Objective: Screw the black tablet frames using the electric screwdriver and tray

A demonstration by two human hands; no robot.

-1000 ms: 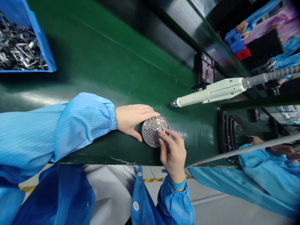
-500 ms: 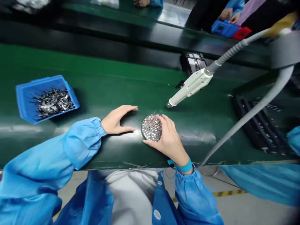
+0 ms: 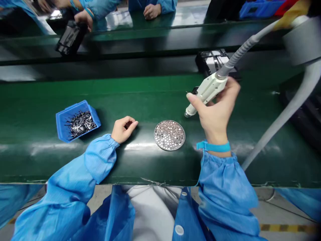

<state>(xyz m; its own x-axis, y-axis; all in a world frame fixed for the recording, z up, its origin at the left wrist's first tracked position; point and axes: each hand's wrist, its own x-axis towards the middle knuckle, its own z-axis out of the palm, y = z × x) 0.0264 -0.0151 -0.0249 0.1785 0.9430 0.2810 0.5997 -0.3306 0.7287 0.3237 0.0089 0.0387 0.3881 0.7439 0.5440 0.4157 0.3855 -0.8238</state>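
Observation:
My right hand (image 3: 219, 107) is wrapped round the pale electric screwdriver (image 3: 210, 89), thumb on the near side and fingers partly hidden behind it. The screwdriver slants, its tip down to the left above the green work surface. My left hand (image 3: 124, 130) rests on that surface, its fingers curled in toward the thumb with nothing visible in them. Between my hands lies a round metal dish (image 3: 165, 144) with a dotted pattern, tiny screws (image 3: 170, 128) heaped over its far half. A blue bin (image 3: 61, 125) of small dark and shiny metal parts (image 3: 81, 123) stands left of my left hand.
A black device (image 3: 213, 62) lies behind the screwdriver. A thick grey cable (image 3: 278, 118) curves down on the right. Across the belt, a co-worker's hand (image 3: 85, 18) holds a black device (image 3: 70, 38); another person's hand (image 3: 152, 11) rests farther along.
My right hand has left the dish and taken hold of the screwdriver. My left hand has gone from spread to curled. The view has shifted, and a co-worker's device now shows at upper left.

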